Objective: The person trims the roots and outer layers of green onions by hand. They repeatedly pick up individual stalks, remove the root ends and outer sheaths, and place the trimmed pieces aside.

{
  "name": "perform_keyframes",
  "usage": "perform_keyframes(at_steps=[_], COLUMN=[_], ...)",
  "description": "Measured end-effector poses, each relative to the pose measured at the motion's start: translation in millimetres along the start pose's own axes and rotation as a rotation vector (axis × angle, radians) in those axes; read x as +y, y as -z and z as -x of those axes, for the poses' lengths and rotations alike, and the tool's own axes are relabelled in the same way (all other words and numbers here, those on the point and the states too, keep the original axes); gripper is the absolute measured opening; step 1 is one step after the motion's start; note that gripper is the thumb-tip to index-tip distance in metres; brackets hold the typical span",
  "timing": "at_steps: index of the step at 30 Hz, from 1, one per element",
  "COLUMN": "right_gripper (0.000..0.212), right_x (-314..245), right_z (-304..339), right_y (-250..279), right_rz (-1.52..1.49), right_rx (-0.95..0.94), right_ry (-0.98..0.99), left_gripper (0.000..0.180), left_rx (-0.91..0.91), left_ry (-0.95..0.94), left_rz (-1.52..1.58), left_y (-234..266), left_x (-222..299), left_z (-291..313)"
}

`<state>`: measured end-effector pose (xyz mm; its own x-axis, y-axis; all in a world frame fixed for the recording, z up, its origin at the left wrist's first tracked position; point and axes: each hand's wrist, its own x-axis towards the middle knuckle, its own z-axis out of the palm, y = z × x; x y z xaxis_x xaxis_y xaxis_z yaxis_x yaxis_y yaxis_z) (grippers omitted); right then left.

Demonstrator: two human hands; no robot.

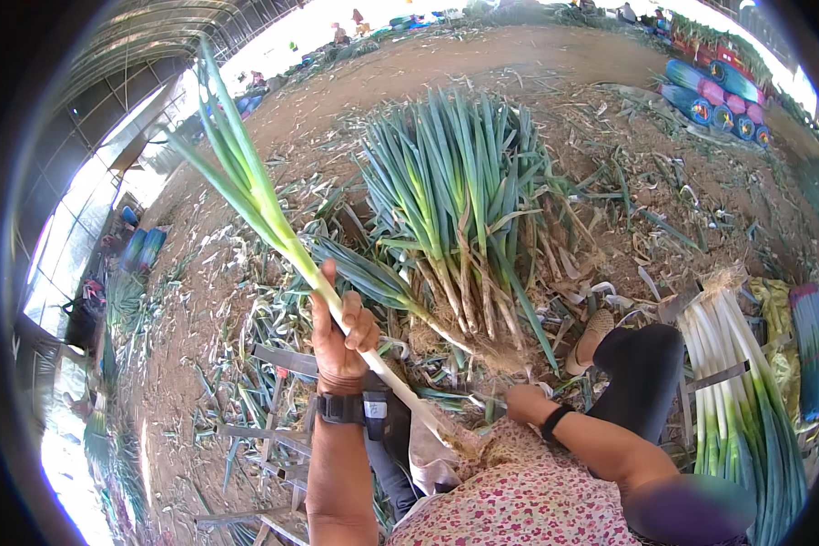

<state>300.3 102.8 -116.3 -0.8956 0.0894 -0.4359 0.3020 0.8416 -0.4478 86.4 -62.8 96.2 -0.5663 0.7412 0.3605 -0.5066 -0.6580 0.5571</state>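
My left hand (344,332) is closed around the pale stalk of a long green onion (273,211). Its leaves point to the upper left, and its root end (446,437) rests against the floral cloth over my lap. My right hand (528,403) is closed beside that root end; a thin, dark, blade-like edge shows near its fingers, but what it grips is not clear. In front of both hands stands a big heap of untrimmed green onions (460,182) with dry, earthy roots. One loose green onion (373,278) leans out from the heap toward my left hand.
To my right, a bundle of cleaned green onions (723,364) lies in a metal rack (719,376). Another rack (273,437) is at my left. Leaf scraps litter the soil. Wrapped bundles (714,100) are stacked far right, and blue-wrapped ones (817,350) lie at the right edge.
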Motion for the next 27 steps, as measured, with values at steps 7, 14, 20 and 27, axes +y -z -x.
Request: perform_keyframes(at_steps=[7,14,20,27], right_gripper=[0.029,0.017,0.021,0.027], right_x=[-101,-127,-126,-96], right_z=[32,9,1,-9], right_y=[63,42,33,19], right_rz=[-0.553,-0.431,-0.568,-0.366], right_rx=[0.388,0.577,0.500,0.322], right_ry=[0.332,0.294,0.262,-0.003], left_gripper=[0.056,0.056,0.056,0.048], left_rx=[0.293,0.473,0.477,0.127], left_ry=[-0.151,-0.215,-0.240,-0.164], left_rz=[-0.369,-0.492,-0.462,-0.213], left_y=[11,-7,-5,16], left_x=[13,4,4,32], left_z=[6,9,18,29])
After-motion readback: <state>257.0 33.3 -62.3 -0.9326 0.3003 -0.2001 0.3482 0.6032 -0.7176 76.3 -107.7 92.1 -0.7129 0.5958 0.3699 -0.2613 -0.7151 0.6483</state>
